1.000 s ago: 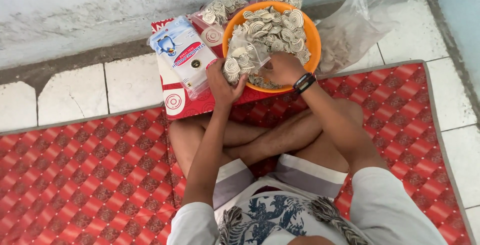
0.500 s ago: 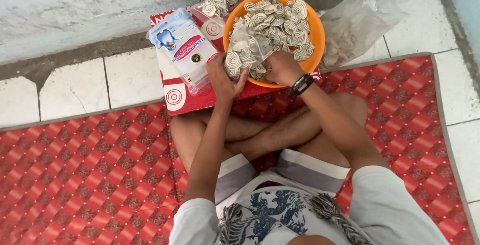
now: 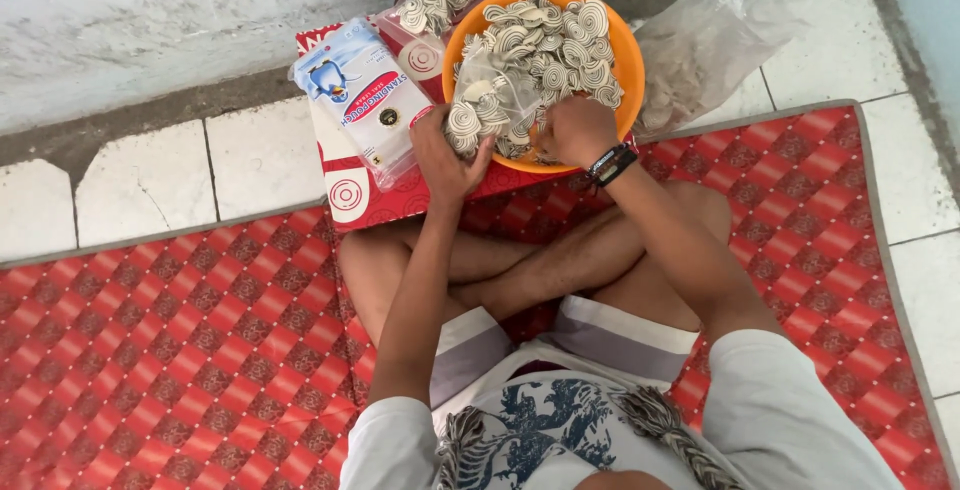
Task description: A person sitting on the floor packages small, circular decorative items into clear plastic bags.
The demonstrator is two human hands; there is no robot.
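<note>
Left hand point(image 3: 443, 155) curls its grip around a small clear bag point(image 3: 480, 110) of spiral crackers; right hand point(image 3: 578, 128), fist closed, digs into the orange bowl point(image 3: 628, 55). A pouch packet point(image 3: 365, 100) lies just beside.

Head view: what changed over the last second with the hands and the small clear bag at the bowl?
Little changed. The right hand stayed at the near rim of the orange bowl, shifting slightly among the spiral crackers. The left hand kept hold of the small clear bag at the bowl's edge. The red box, the filled packs and the big plastic bag did not move.
</note>
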